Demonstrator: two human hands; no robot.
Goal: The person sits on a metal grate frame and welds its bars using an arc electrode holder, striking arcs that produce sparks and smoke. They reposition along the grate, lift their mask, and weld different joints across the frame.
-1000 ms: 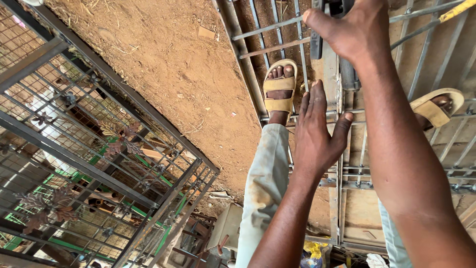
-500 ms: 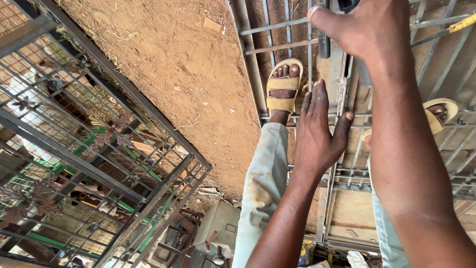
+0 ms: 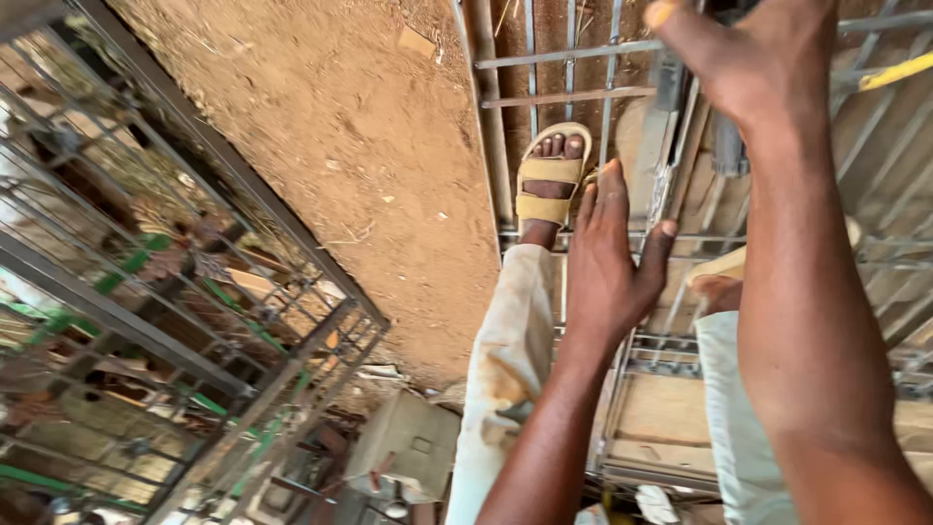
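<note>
My left hand [image 3: 607, 267] is spread flat, thumb apart from the fingers, over a grey metal grille [image 3: 622, 92] that lies on the ground, and it holds nothing. My right hand [image 3: 748, 53] reaches further out to the top edge of the view, above a grey upright bar [image 3: 671, 131] of the grille. Its fingers are cut off by the frame edge, so its grip is hidden. A dark object [image 3: 729, 146] shows just beneath the right wrist. My left foot in a tan sandal [image 3: 549, 180] stands between the grille's bars.
Bare brown earth [image 3: 369, 165] lies left of the grille. A large barred metal gate frame [image 3: 194, 321] with green parts fills the left side. A yellow strip [image 3: 899, 68] crosses the top right. Pale boards [image 3: 671, 408] lie under the grille near my legs.
My right hand has crept closer to the top edge, so less of it shows. The view has drifted slightly; my left hand keeps its flat pose over the grille.
</note>
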